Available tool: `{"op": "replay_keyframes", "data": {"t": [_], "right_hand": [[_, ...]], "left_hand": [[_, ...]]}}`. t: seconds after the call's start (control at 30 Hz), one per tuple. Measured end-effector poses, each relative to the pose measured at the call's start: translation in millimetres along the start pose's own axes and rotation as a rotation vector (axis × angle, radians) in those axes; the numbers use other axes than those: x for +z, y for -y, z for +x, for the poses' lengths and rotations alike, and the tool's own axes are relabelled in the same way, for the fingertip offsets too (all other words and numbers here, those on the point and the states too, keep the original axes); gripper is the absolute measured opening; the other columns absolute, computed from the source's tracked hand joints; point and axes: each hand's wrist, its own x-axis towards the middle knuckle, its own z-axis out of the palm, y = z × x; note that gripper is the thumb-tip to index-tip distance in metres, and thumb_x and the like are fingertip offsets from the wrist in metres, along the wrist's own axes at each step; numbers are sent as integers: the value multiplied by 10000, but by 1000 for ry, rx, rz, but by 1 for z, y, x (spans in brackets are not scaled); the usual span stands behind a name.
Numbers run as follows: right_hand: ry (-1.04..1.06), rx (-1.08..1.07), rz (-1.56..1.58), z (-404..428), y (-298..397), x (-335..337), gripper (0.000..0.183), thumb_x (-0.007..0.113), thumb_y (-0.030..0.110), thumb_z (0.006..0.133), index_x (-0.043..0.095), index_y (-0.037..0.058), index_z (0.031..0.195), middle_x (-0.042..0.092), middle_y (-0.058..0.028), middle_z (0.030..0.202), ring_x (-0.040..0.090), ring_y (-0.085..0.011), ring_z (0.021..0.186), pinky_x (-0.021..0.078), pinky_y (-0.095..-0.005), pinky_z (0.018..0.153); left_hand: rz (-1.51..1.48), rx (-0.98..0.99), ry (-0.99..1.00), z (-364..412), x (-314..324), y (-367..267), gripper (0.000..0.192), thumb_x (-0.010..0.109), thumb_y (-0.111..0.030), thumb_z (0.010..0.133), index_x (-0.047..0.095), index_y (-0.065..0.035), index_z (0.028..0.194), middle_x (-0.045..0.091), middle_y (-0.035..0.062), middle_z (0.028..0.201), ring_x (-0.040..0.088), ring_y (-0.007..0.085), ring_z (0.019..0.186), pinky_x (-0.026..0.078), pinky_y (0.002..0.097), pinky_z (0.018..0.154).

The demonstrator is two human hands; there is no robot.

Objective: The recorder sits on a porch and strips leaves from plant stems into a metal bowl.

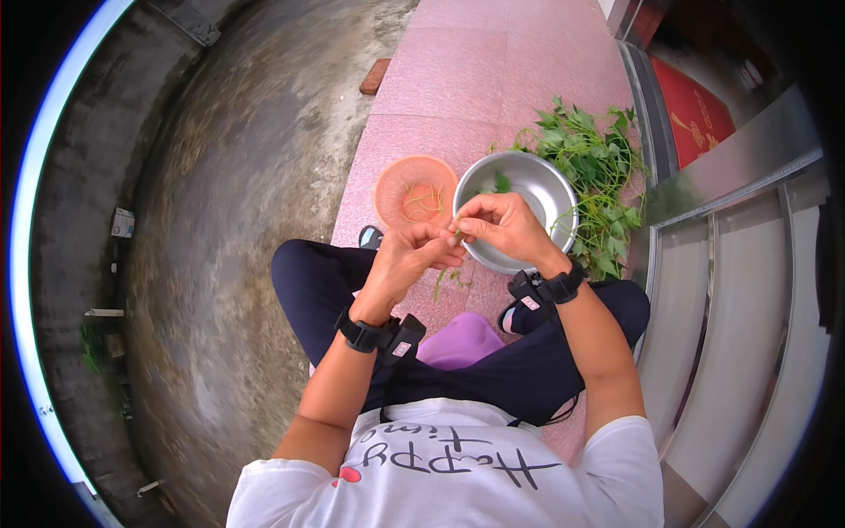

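My left hand (419, 251) and my right hand (498, 224) meet in front of me, fingertips pinched together on a thin green stem (459, 232). Most of that stem is hidden by the fingers. Below my left hand, a few green stem scraps (449, 280) show against the pink floor. Under my right hand stands a round metal basin (561, 191) with a green leaf (502, 182) inside. To its left is an orange plastic mesh basket (386, 191) holding several pale stripped stems (422, 201). A heap of leafy green vines (594, 165) lies right of the basin, some stems reaching over its rim.
Pink stone tiles (455, 72) form the ledge, bordered by a stained concrete floor (264, 132) on the left. A brick (375, 76) sits at the ledge's edge. A metal-framed door (726, 178) closes off the right side. Something purple (462, 340) is between my legs.
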Motion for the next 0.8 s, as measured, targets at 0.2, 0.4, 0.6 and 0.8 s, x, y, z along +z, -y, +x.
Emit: {"op": "replay_keyframes", "data": {"t": [0.2, 0.4, 0.6, 0.8], "right_hand": [[-4, 7, 58, -1, -3, -1, 125, 599, 82, 838, 622, -28, 894, 638, -44, 775, 583, -73, 696, 475, -211, 623], [-14, -5, 58, 0, 2, -3, 128, 589, 83, 847, 618, -34, 891, 639, -53, 777, 589, -80, 706, 485, -219, 642], [-5, -20, 85, -1, 1, -4, 140, 586, 91, 854, 615, -41, 890, 638, -54, 781, 588, -85, 703, 482, -218, 642], [-21, -31, 72, -1, 4, -5, 147, 581, 99, 860, 611, -41, 889, 637, -59, 781, 593, -88, 703, 490, -214, 631]], "left_hand": [[1, -14, -11, 0, 2, -2, 182, 592, -158, 847, 614, 16, 896, 656, 129, 830, 649, 168, 745, 499, 248, 674], [7, -29, -24, 0, 0, 1, 160, 590, -135, 843, 602, 17, 893, 655, 140, 828, 651, 177, 744, 508, 259, 682], [25, -39, -30, 0, 1, 3, 142, 586, -123, 842, 600, 13, 884, 655, 144, 834, 648, 172, 733, 511, 260, 684], [43, -38, -18, -2, 1, 2, 139, 588, -122, 840, 600, 9, 883, 656, 139, 840, 646, 166, 735, 506, 255, 691]]}}
